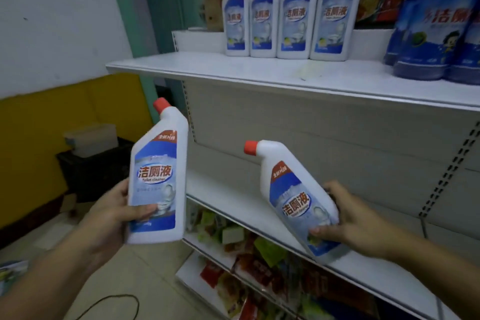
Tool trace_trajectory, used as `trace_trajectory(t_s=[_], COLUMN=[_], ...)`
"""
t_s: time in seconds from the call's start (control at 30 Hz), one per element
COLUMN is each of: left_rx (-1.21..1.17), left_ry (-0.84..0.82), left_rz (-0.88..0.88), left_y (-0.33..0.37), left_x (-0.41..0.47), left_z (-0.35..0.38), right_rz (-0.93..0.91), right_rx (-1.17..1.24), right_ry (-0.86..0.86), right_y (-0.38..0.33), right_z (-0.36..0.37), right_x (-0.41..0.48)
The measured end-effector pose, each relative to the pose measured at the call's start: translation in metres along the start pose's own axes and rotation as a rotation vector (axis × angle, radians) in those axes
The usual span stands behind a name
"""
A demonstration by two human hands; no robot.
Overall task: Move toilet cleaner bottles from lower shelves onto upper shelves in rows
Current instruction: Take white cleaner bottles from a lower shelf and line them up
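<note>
My left hand grips a white toilet cleaner bottle with a red cap and blue label, held nearly upright left of the shelving. In my right hand is a second such bottle, tilted left, its base just above the front of the lower white shelf. On the upper shelf, several matching bottles stand in a row at the back.
Blue cleaner bottles stand on the upper shelf at the right. Snack packets fill the shelves below. A black crate with a box on it sits by the yellow wall at the left. A cable lies on the floor.
</note>
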State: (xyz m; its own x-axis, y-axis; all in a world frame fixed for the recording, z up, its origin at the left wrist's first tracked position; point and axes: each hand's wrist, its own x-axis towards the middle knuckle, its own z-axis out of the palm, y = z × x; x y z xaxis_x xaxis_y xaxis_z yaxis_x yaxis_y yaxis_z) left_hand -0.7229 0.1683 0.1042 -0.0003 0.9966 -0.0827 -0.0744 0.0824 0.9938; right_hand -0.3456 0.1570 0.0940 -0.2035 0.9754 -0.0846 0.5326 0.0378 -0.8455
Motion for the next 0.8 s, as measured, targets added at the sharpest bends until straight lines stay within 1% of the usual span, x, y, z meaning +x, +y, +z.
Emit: trace_trajectory(t_s=[0.1,0.2,0.3,0.43,0.6,0.8], left_rx=[-0.074,-0.160,-0.172,-0.135,-0.117,-0.079], left_ry=[-0.025,-0.085,-0.149,-0.272,-0.285,-0.305], left_rz=[0.116,0.245,0.355,0.481,0.529,0.540], left_y=[0.039,0.084,0.127,0.176,0.213,0.239], left_x=[-0.004,0.005,0.031,0.075,0.131,0.194], left_z=[-0.026,-0.027,-0.018,0.007,0.035,0.033], right_rz=[-0.096,-0.241,-0.378,-0.496,-0.538,-0.522], right_rx=[0.097,0.231,0.323,0.262,0.344,0.348], right_ry=[-0.028,-0.007,0.135,0.327,0.422,0.530], right_y=[-0.057,-0.117,-0.170,-0.214,-0.237,-0.254], right_z=[0.012,0.010,-0.006,-0.041,-0.082,-0.104], right_x=[-0.012,-0.017,-0.009,0.021,0.071,0.146])
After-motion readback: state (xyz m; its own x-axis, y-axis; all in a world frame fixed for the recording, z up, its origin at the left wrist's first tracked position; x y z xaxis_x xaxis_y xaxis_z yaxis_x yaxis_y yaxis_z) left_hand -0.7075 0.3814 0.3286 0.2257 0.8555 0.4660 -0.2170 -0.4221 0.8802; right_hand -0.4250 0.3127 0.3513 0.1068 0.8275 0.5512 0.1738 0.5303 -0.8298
